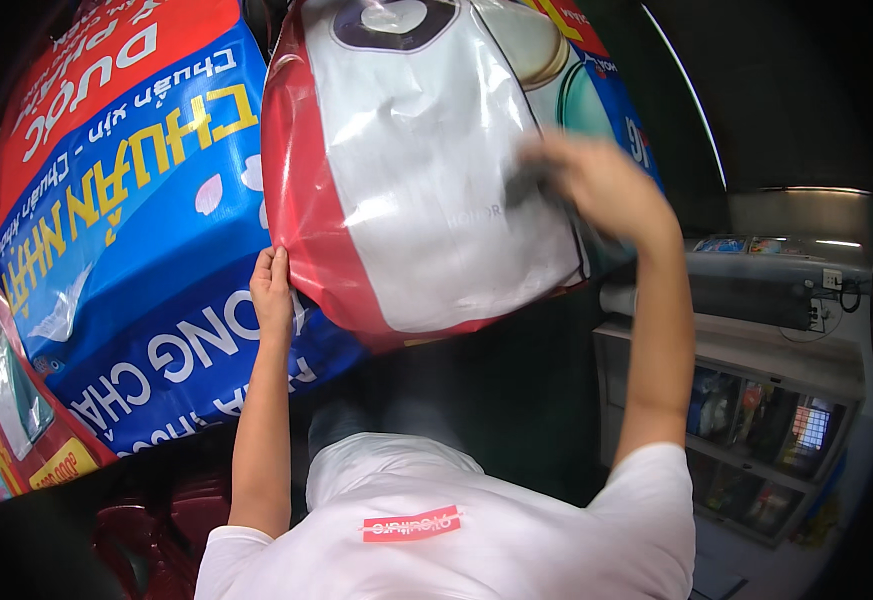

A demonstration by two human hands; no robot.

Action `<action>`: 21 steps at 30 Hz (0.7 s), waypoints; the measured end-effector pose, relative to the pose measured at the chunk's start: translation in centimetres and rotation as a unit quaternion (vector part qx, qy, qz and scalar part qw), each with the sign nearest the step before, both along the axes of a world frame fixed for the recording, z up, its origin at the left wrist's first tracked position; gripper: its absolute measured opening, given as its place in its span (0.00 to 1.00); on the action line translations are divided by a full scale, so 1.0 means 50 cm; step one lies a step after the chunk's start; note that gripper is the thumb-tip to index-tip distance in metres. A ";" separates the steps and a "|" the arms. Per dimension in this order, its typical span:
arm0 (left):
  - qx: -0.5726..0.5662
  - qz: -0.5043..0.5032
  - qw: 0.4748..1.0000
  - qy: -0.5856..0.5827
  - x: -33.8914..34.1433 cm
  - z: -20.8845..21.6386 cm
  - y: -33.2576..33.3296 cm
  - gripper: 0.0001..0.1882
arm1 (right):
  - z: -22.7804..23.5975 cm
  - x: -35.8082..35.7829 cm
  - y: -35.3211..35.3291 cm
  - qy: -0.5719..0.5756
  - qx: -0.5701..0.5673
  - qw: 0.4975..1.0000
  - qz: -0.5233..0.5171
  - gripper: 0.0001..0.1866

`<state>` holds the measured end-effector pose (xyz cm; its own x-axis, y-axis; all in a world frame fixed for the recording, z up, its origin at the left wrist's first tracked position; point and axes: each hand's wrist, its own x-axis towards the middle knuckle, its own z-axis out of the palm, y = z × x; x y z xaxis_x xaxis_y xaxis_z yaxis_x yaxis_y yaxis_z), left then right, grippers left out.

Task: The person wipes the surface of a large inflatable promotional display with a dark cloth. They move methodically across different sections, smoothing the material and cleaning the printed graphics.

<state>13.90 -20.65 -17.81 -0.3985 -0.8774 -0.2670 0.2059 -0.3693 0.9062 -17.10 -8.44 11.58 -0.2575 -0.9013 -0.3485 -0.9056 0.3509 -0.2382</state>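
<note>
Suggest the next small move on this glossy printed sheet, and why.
Perhaps smooth the glossy printed sheet outward with the right hand: its surface looks creased, that hand is over its right side, and the left hand grips the red border, which should steady it.

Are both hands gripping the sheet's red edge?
No; only the left hand holds the red edge of the sheet, while the right hand is over its white area.

Probably a shop, stocked cabinet (756, 362), advertising banners (436, 240)
</note>
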 end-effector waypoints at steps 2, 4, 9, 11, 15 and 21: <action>-0.011 -0.007 1.000 -0.014 0.004 0.000 -0.002 0.12 | -0.075 -0.068 -0.117 0.106 -0.229 0.967 0.025 0.21; 0.005 -0.005 1.000 -0.009 0.004 -0.001 -0.003 0.12 | -0.150 -0.094 -0.139 0.127 -0.209 0.969 -0.017 0.21; 0.051 -0.002 0.998 0.029 -0.001 0.000 0.000 0.12 | -0.190 0.052 0.101 0.119 -0.010 0.993 -0.002 0.24; 0.022 -0.018 1.000 0.014 -0.004 0.003 0.000 0.12 | -0.152 0.134 0.201 0.092 0.111 0.989 0.032 0.24; 0.021 0.013 1.000 0.012 -0.001 0.009 0.002 0.12 | -0.061 0.112 0.143 -0.243 0.245 0.929 0.133 0.26; 0.050 0.000 0.999 -0.001 0.003 0.012 -0.001 0.11 | -0.119 -0.080 -0.340 0.012 -0.205 0.975 0.086 0.22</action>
<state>14.03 -20.72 -17.19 -0.3980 -0.8461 -0.3546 0.2036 -0.4583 0.8651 -21.08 -25.45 5.65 -0.0930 -0.9942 0.0546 -0.9499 0.0722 -0.3041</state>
